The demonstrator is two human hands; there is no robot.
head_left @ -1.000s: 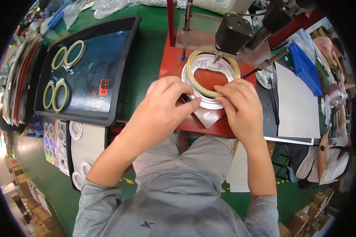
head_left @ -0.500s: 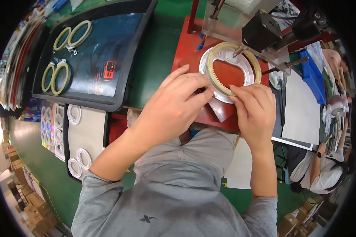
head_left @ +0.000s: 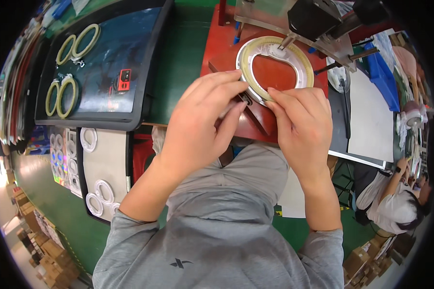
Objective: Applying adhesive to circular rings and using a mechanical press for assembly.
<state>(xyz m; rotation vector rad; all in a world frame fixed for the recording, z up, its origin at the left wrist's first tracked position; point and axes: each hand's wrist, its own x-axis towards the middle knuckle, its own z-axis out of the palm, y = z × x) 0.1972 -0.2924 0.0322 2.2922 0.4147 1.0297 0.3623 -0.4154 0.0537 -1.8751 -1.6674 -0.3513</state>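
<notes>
A green table [head_left: 188, 53] is filling the far half of the view, and a big black tray [head_left: 106, 62] is lying on its left part, carrying four yellowish rings [head_left: 77, 42] in two pairs and a small red and black box [head_left: 124, 80]. Nearer on the left, a smaller tray with a pale sheet [head_left: 106, 164] is holding several white rings [head_left: 88, 139]. Right of the black tray, a red stand [head_left: 222, 43] is sitting on the table – a black machine head [head_left: 313, 17] is hanging over its far edge.

On the stand, a ring [head_left: 248, 55] is lying flat, white outside with a yellowish band inside, around a red raised middle. The left hand [head_left: 197, 125] is resting on the near left edge of that ring, fingers bent and pinching at the rim where a small dark part is showing – the hold looks narrow and closed on the ring. The right hand [head_left: 304, 130] is touching the near right edge, fingertips pressing down on the rim; whether it is gripping or only pressing, I cannot tell

Far right, another person [head_left: 395, 202] in white is sitting by a grey board [head_left: 371, 115]
</notes>
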